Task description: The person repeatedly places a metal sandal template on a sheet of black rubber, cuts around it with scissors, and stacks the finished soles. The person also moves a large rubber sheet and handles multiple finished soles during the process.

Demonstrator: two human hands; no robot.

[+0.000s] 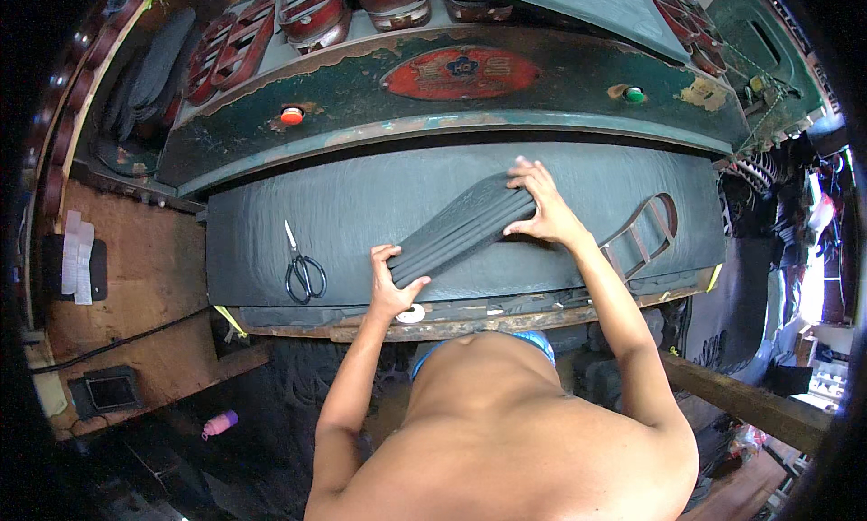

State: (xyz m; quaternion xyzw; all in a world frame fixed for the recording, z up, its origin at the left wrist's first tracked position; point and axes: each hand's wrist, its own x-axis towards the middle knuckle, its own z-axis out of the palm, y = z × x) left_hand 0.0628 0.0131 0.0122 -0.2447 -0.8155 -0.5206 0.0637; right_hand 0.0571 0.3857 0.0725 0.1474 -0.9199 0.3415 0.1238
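Observation:
A stack of dark grey sole-shaped sheets point(465, 227) is held at a slant over the grey sheet material point(352, 223) on the machine bed. My left hand point(392, 282) grips the stack's lower left end, thumb on the near side and fingers on the far side. Around the upper right end curls my right hand point(545, 205), its thumb underneath and fingertips slightly blurred. To the left lie scissors point(303, 270) with black handles, blades pointing away. A sole-shaped metal cutting die point(666, 227) rests on the sheet by my right forearm.
The green machine beam point(343, 101) spans the far side, with a red button point(291, 116) and a green button point(635, 95). Several red dies point(312, 15) sit on top. More dark soles point(161, 65) are piled far left. A wooden bench point(135, 313) stands left; a white tape roll point(411, 313) is at the near edge.

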